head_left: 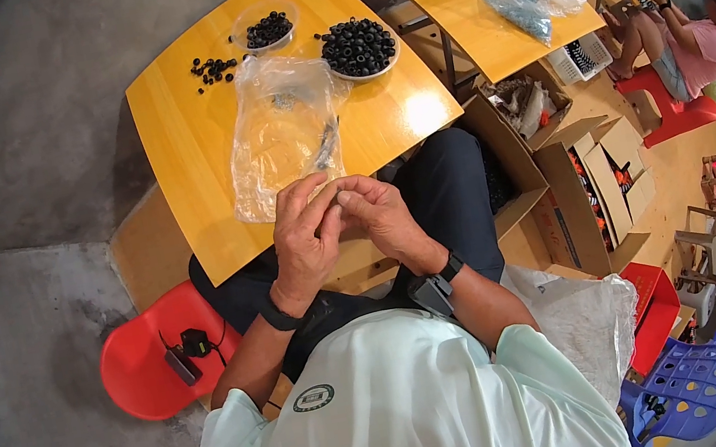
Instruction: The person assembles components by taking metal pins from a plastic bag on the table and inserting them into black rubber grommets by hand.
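My left hand (303,238) and right hand (381,217) meet at the worktop (184,158)'s near edge, fingertips pinching a tiny piece (339,198), mostly hidden, can't tell what. Probably light, easily dropped; best held by its ends. Clear bag (270,158), likely soft and slippery, lies between me and heaped black beads (357,44); loose beads (213,70) farther left could roll.

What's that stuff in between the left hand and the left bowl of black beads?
A crinkled clear plastic bag lies there on the yellow table, between the left hand and that bowl; the head view shows it.
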A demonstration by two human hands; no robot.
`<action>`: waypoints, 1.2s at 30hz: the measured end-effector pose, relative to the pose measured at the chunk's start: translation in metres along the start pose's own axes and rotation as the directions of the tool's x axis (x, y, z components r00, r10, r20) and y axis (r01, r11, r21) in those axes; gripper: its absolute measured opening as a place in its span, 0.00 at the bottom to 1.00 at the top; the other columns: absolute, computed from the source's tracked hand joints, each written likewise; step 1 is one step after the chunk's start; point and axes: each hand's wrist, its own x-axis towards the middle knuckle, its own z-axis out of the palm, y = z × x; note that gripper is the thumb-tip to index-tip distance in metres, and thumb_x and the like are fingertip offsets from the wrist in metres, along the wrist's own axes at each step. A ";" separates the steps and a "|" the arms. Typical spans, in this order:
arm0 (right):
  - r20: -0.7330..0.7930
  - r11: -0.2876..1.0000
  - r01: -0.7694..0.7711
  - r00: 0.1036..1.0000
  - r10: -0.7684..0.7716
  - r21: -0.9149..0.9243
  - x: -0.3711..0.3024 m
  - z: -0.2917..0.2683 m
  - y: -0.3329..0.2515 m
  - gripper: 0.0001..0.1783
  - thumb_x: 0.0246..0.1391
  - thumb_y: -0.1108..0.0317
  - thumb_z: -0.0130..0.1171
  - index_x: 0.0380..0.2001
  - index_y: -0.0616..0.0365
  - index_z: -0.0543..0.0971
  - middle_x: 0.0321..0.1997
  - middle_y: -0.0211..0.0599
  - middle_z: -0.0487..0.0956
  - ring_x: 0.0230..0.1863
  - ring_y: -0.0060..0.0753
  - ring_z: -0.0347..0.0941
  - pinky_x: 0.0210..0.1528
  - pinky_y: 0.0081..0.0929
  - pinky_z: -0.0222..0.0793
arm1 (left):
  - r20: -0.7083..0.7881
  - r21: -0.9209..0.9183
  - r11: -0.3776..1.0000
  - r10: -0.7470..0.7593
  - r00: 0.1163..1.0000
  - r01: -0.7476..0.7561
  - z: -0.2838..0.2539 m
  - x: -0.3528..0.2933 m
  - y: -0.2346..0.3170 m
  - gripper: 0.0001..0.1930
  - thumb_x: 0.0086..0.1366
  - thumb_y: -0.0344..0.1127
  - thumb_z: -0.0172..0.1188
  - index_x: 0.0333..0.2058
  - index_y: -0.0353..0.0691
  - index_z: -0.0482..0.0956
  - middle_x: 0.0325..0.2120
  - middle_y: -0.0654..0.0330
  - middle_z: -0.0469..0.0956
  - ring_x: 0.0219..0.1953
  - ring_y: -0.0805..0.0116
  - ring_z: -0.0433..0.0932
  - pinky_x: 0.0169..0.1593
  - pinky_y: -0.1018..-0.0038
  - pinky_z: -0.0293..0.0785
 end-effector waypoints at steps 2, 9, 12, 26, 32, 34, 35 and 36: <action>0.003 1.000 -0.004 1.000 0.004 0.021 0.001 0.000 0.000 0.13 0.68 0.68 0.53 0.51 0.62 0.75 0.38 0.31 0.80 0.38 0.18 0.78 0.41 0.18 0.78 | 0.027 -0.094 0.994 -0.055 0.998 0.057 0.000 -0.003 -0.003 0.16 0.58 0.22 0.61 0.46 0.36 0.82 0.50 0.53 0.77 0.51 0.56 0.76 0.54 0.67 0.73; 0.040 1.000 -0.014 0.999 0.014 0.003 0.002 0.001 -0.009 0.14 0.68 0.66 0.53 0.51 0.62 0.74 0.43 0.40 0.82 0.41 0.28 0.79 0.44 0.23 0.77 | 0.044 -0.393 0.880 -0.271 0.961 0.266 -0.022 0.010 -0.037 0.11 0.64 0.24 0.57 0.45 0.32 0.81 0.49 0.54 0.78 0.50 0.65 0.78 0.53 0.73 0.74; 0.033 1.000 0.006 0.999 -0.006 -0.015 0.004 -0.012 -0.010 0.14 0.68 0.66 0.53 0.52 0.62 0.73 0.44 0.41 0.82 0.42 0.30 0.79 0.44 0.25 0.77 | 0.079 -0.346 0.859 -0.374 0.924 0.378 -0.038 0.032 -0.075 0.07 0.64 0.27 0.60 0.38 0.31 0.82 0.40 0.58 0.82 0.41 0.73 0.79 0.43 0.78 0.75; -0.049 0.995 -0.027 0.999 0.023 -0.093 0.017 -0.027 -0.022 0.12 0.67 0.67 0.54 0.50 0.61 0.75 0.40 0.39 0.80 0.38 0.26 0.77 0.41 0.23 0.76 | -0.110 0.309 0.873 -0.362 0.926 0.378 -0.063 0.156 -0.323 0.12 0.59 0.34 0.62 0.40 0.36 0.83 0.32 0.50 0.84 0.37 0.54 0.83 0.41 0.64 0.78; -0.086 0.996 -0.062 0.995 0.057 -0.060 0.023 -0.027 -0.020 0.13 0.67 0.66 0.55 0.49 0.61 0.75 0.40 0.38 0.80 0.38 0.26 0.77 0.40 0.24 0.77 | -0.038 0.460 0.826 -0.349 0.936 0.326 -0.047 0.173 -0.335 0.11 0.58 0.34 0.63 0.39 0.37 0.84 0.35 0.48 0.80 0.42 0.50 0.80 0.47 0.61 0.75; -0.086 0.996 -0.069 0.994 0.063 -0.061 0.025 -0.029 -0.016 0.13 0.66 0.66 0.55 0.49 0.61 0.75 0.39 0.38 0.80 0.38 0.26 0.77 0.40 0.24 0.77 | -0.013 0.491 0.811 -0.358 0.934 0.318 -0.046 0.174 -0.336 0.11 0.58 0.33 0.63 0.38 0.38 0.85 0.35 0.47 0.80 0.43 0.50 0.79 0.48 0.60 0.75; -0.083 0.996 -0.073 0.994 0.068 -0.059 0.026 -0.029 -0.015 0.13 0.66 0.66 0.55 0.49 0.61 0.76 0.39 0.38 0.80 0.38 0.26 0.77 0.40 0.24 0.77 | -0.024 0.499 0.815 -0.328 0.945 0.295 -0.046 0.172 -0.338 0.10 0.58 0.33 0.62 0.37 0.38 0.85 0.35 0.47 0.80 0.41 0.49 0.80 0.47 0.61 0.75; -0.081 0.995 -0.074 0.994 0.070 -0.059 0.027 -0.028 -0.015 0.13 0.66 0.66 0.55 0.49 0.61 0.76 0.39 0.38 0.80 0.38 0.26 0.77 0.40 0.24 0.77 | -0.035 0.508 0.817 -0.296 0.954 0.272 -0.048 0.171 -0.339 0.08 0.58 0.32 0.62 0.36 0.39 0.85 0.35 0.46 0.80 0.39 0.49 0.80 0.45 0.62 0.76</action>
